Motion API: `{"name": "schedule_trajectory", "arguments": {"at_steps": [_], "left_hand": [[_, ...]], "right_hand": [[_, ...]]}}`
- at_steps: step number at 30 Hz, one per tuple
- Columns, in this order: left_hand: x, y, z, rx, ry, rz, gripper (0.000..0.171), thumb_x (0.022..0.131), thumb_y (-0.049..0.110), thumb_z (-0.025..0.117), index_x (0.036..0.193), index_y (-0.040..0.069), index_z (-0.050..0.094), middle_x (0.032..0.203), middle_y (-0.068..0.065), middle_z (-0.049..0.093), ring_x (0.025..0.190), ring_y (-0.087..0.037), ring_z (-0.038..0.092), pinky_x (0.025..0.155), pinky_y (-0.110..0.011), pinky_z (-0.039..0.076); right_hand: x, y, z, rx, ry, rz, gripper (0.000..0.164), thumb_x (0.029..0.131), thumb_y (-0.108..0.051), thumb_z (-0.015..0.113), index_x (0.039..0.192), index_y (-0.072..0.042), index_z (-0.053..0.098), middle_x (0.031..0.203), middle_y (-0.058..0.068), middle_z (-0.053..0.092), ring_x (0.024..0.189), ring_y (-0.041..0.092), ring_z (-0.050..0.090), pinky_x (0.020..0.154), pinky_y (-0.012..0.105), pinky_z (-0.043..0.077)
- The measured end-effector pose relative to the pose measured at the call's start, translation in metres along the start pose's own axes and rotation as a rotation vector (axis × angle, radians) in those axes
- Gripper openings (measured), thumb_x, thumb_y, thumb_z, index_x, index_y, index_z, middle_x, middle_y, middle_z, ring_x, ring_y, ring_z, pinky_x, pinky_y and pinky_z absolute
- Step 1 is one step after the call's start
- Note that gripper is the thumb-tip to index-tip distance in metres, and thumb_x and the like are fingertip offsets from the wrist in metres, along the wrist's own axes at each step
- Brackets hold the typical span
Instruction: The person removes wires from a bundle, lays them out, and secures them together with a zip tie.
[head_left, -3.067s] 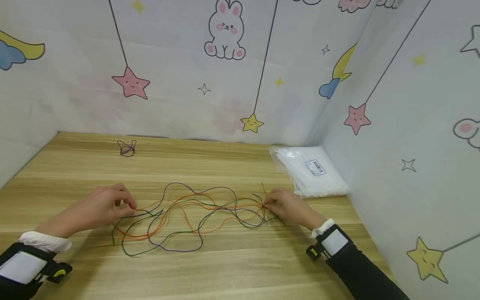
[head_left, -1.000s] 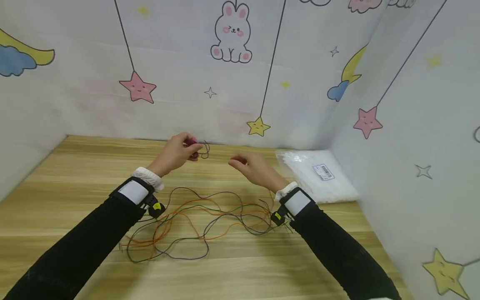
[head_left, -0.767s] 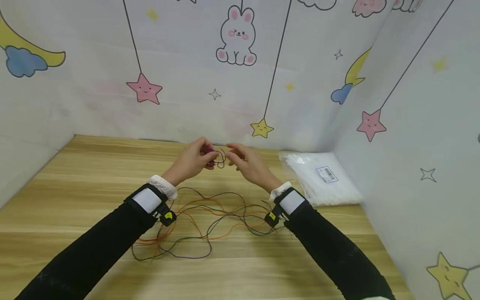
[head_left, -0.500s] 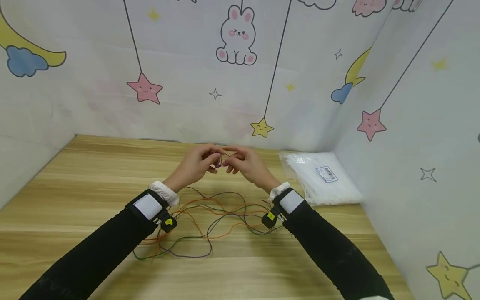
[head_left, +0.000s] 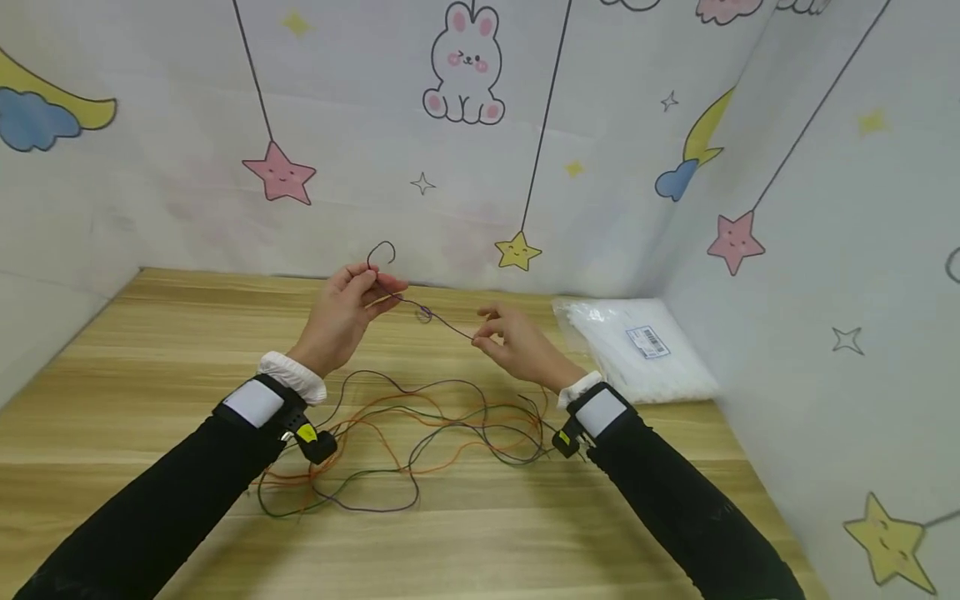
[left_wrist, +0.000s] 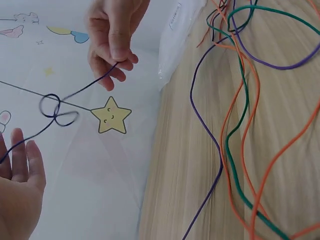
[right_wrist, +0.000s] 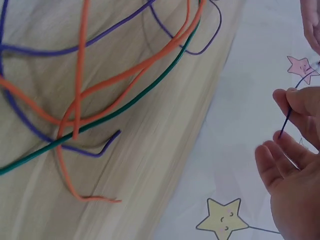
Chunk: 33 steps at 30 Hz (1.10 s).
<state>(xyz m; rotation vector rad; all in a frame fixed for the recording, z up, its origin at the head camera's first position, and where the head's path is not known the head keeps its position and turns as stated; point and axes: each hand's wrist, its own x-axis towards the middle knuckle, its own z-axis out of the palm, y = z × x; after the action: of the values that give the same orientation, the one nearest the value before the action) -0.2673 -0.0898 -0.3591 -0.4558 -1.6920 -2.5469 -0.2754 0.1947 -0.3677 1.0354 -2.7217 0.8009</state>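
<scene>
A thin dark purple wire is stretched between the two hands above the back of the table. My left hand pinches it near its curled free end, which sticks up above the fingers. Lower and to the right, my right hand pinches the other end between thumb and index finger. Midway along the wire are small loops, seen as a double curl in the left wrist view. Below the hands, a loose tangle of orange, green and purple wires lies on the wood-grain table, partly behind the left forearm.
A clear plastic bag of white contents with a barcode label lies at the back right of the table. Behind and to the right hang white cloth walls printed with stars and a rabbit.
The small wire bundle has left the back-left of the table for the hands. Since half a second ago the hands have drawn apart, pulling it out into a line with loops midway.
</scene>
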Motion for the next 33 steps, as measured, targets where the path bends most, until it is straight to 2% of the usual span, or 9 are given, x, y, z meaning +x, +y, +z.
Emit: {"name": "schedule_trajectory", "arguments": {"at_steps": [2,4,8,12,17,20,25,28,33], "left_hand": [[-0.001,0.002,-0.002,-0.023,0.002,0.001,0.010,0.112,0.012,0.043,0.114,0.005,0.050,0.103,-0.006,0.064,0.101,-0.021,0.068,0.097,-0.034,0.054],[-0.002,0.004,-0.001,0.007,-0.004,-0.004,0.008,0.112,0.011,0.046,0.115,0.005,0.050,0.097,-0.005,0.062,0.092,-0.018,0.068,0.093,-0.033,0.056],[-0.004,0.003,0.007,0.121,-0.013,-0.029,0.011,0.112,0.014,0.046,0.118,0.006,0.051,0.091,-0.004,0.055,0.080,-0.014,0.061,0.090,-0.031,0.057],[-0.003,0.006,0.009,0.298,0.019,-0.016,0.026,0.112,0.020,0.046,0.128,0.001,0.055,0.089,-0.002,0.050,0.076,-0.011,0.051,0.081,-0.024,0.053],[-0.003,0.016,-0.012,0.421,0.021,-0.031,0.040,0.110,0.030,0.053,0.134,-0.001,0.060,0.092,0.000,0.054,0.083,-0.014,0.050,0.073,-0.021,0.047],[-0.007,0.023,-0.030,0.351,0.017,-0.073,0.037,0.107,0.031,0.058,0.132,0.004,0.062,0.098,0.000,0.060,0.090,-0.014,0.059,0.075,-0.020,0.051],[-0.014,0.029,-0.056,0.039,0.074,-0.123,0.023,0.105,0.021,0.062,0.123,0.006,0.060,0.104,-0.003,0.064,0.097,-0.013,0.069,0.078,-0.018,0.054],[-0.019,0.031,-0.064,-0.101,0.108,-0.166,0.019,0.105,0.019,0.060,0.114,0.003,0.062,0.105,-0.005,0.067,0.101,-0.015,0.070,0.081,-0.018,0.055],[-0.027,0.034,-0.066,-0.194,0.118,-0.211,0.020,0.108,0.018,0.054,0.110,0.002,0.064,0.106,-0.007,0.071,0.103,-0.015,0.068,0.086,-0.019,0.055]], "right_hand": [[-0.001,0.000,-0.001,-0.012,0.018,0.010,0.018,0.103,-0.015,0.065,0.101,-0.004,0.079,0.136,0.016,0.060,0.122,0.032,0.057,0.097,0.046,0.050],[-0.002,-0.001,-0.002,-0.011,0.052,0.013,0.017,0.103,-0.015,0.066,0.103,-0.004,0.079,0.130,0.014,0.065,0.120,0.030,0.059,0.096,0.046,0.050],[-0.001,-0.004,-0.005,-0.011,0.130,0.011,0.019,0.104,-0.014,0.064,0.108,-0.004,0.079,0.102,0.007,0.074,0.086,0.019,0.065,0.075,0.035,0.052],[-0.003,-0.006,-0.009,-0.019,0.166,0.072,0.021,0.105,-0.012,0.060,0.112,-0.003,0.078,0.085,0.006,0.073,0.059,0.011,0.055,0.054,0.027,0.041],[-0.011,0.005,-0.021,-0.089,0.218,0.139,0.015,0.100,-0.007,0.067,0.106,-0.001,0.080,0.098,0.012,0.077,0.071,0.017,0.064,0.061,0.030,0.047],[-0.021,0.015,-0.031,-0.111,0.240,0.162,0.011,0.096,-0.004,0.072,0.100,0.001,0.081,0.101,0.014,0.075,0.080,0.025,0.066,0.068,0.036,0.050],[-0.038,0.028,-0.043,-0.078,0.182,0.243,0.010,0.094,-0.006,0.076,0.099,0.000,0.081,0.095,0.011,0.074,0.074,0.021,0.062,0.065,0.034,0.049],[-0.046,0.032,-0.045,-0.062,0.113,0.248,0.009,0.094,-0.006,0.076,0.098,-0.002,0.081,0.092,0.009,0.076,0.073,0.016,0.064,0.066,0.033,0.051],[-0.055,0.032,-0.044,-0.053,0.002,0.221,0.007,0.094,-0.005,0.076,0.096,-0.002,0.081,0.089,0.005,0.077,0.076,0.014,0.068,0.068,0.032,0.055]]}}
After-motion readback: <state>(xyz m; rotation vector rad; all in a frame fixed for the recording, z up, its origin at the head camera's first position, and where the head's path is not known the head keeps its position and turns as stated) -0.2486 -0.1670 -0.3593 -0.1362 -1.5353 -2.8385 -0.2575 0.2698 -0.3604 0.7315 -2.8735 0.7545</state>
